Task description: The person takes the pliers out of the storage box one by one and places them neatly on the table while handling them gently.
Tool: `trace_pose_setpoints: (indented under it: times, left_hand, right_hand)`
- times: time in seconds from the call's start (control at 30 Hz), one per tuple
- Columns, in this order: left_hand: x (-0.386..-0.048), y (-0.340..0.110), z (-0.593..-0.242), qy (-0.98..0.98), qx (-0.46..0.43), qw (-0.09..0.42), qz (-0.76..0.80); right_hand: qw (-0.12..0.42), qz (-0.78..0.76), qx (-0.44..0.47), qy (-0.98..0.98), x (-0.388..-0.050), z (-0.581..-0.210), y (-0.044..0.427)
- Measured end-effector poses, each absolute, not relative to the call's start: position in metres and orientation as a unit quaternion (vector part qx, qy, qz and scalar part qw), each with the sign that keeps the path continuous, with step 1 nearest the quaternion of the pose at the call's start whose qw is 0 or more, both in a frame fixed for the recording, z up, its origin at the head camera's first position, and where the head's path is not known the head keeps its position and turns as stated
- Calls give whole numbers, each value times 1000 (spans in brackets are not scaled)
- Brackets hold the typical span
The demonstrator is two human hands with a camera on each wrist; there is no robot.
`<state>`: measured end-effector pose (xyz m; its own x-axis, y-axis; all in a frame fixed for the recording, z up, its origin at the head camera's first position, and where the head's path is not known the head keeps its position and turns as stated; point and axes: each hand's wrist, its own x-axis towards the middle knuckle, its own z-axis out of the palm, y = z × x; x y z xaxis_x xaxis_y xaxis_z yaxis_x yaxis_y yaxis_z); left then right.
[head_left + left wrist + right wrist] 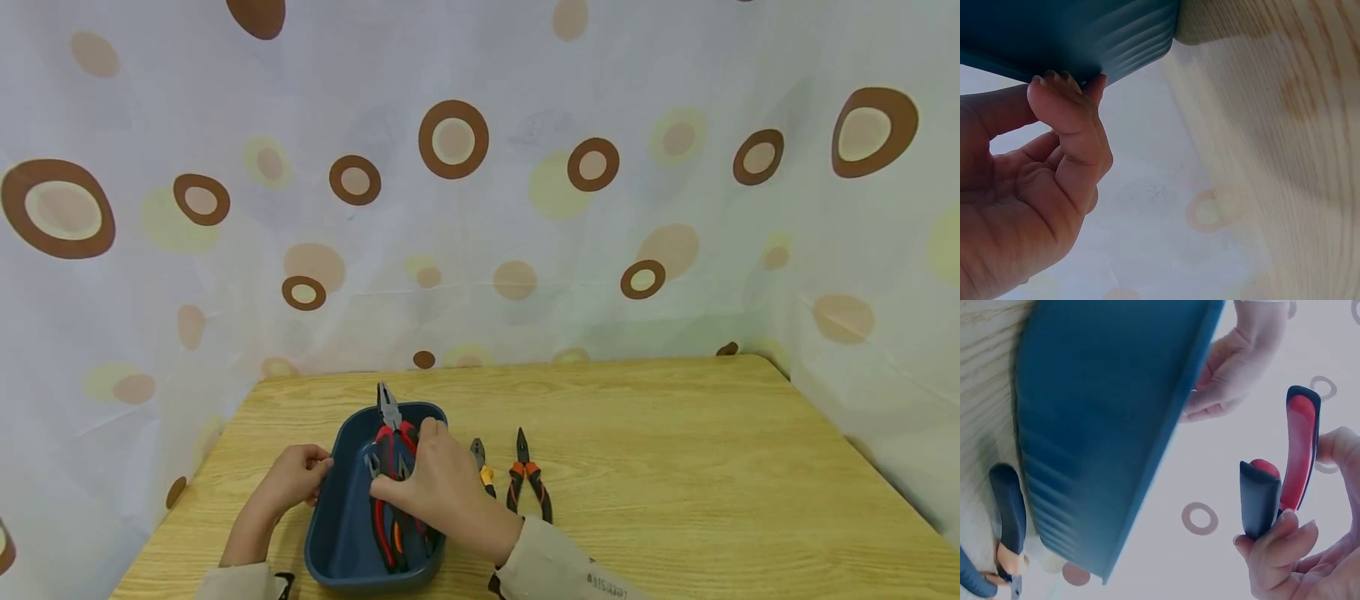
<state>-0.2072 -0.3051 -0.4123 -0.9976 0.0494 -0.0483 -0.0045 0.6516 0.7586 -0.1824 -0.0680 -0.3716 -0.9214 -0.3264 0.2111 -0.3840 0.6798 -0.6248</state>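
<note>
A dark blue plastic bin (317, 571) stands on the table, and my left hand (292, 479) holds its left rim between thumb and fingers. Above the bin's right part, my right hand (442, 487) grips a pair of pliers (389, 410) with red and black handles, its grey nose tilted up and away. In the right wrist view the two handles (1300, 447) of this tool are spread, higher than the rim. Several other pliers (380, 529) with red, black and orange handles lie inside the bin, partly hidden by my right hand.
Right of the bin, on the wooden table (675, 467), lie pliers with yellow and black handles (487, 477), partly covered by my right arm, and long-nose pliers with orange and black handles (523, 467). A spotted curtain (510, 217) hangs behind and beside the table.
</note>
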Motion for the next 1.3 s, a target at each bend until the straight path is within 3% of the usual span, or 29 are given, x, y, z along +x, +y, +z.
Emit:
trace_pose_setpoints:
  times: [1.3]
  left_hand:
    - [-207, -303, -412, 901, -18, 43, 432]
  right_hand:
    - [60, 339, 50, -937, -184, -384, 46]
